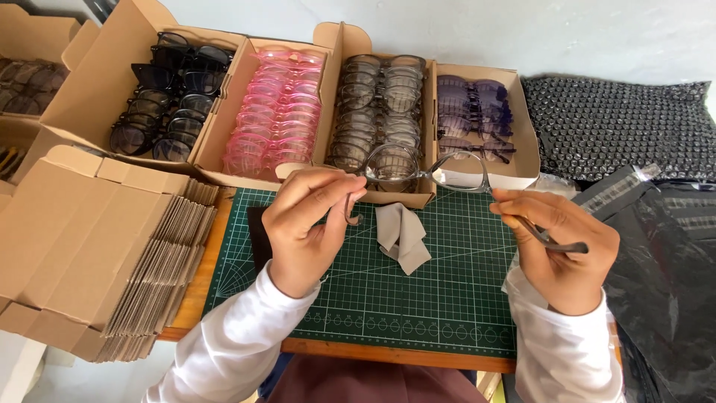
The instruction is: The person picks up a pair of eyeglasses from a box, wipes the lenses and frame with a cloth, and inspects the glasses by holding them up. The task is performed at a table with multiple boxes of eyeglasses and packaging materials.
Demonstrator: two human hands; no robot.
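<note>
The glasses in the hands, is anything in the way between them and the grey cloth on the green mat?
Nothing visible is. The glasses are held up by the left hand and right hand, one arm each. The grey cloth lies uncovered on the green mat just below them.

Hands: left hand [309,224] and right hand [556,250] each pinch a temple arm of grey clear-framed glasses [425,168], spread open above a green cutting mat [418,298].
Mat: a grey cloth [403,235] lies crumpled.
Behind: cardboard boxes of black [168,93], pink [276,108], grey [380,101] and purple glasses [473,112].
Left: flat cartons [97,254] stacked.
</note>
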